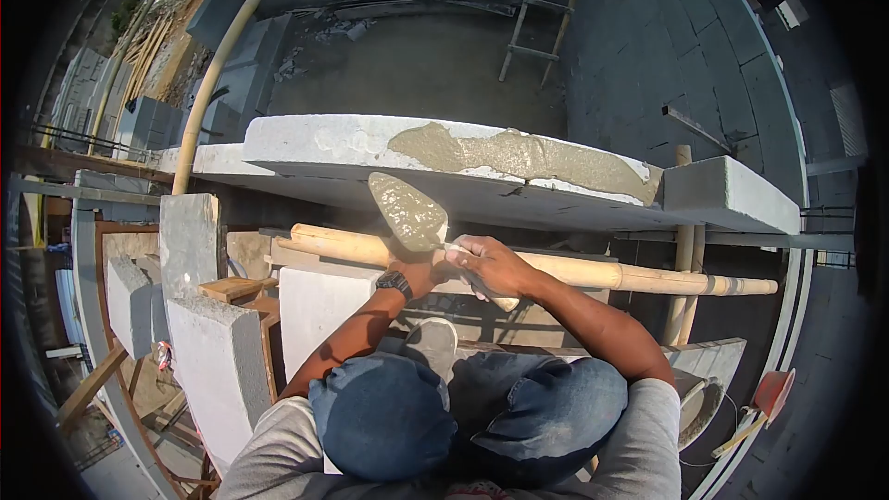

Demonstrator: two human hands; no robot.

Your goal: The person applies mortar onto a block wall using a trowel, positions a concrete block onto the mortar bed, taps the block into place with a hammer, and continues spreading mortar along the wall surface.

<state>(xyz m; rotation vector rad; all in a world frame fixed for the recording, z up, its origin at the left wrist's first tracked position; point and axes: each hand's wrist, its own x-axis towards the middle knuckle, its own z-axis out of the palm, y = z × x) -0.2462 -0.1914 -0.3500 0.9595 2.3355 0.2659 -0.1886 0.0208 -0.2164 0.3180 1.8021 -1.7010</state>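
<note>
A block wall (319, 143) crosses a building site (417, 74). Before the wall, the right hand (491, 267) clasps a trowel (417, 227), mortar (402, 202) uppermost, probably so none slides off; the left hand (424, 278) beside it shows no clear grip. Below, a bamboo pole (648, 280) follows the wall.

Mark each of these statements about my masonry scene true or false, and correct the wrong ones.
1. The right hand grips the pointed, mortar-coated metal trowel. True.
2. The black wristwatch is on the right arm. False: the black wristwatch is on the wrist of the left hand.
3. Grey mortar covers the whole top of the long white block. False: the left end is bare.
4. A pale yellow bamboo pole runs between the long white block and the blue denim knees. True.
</note>
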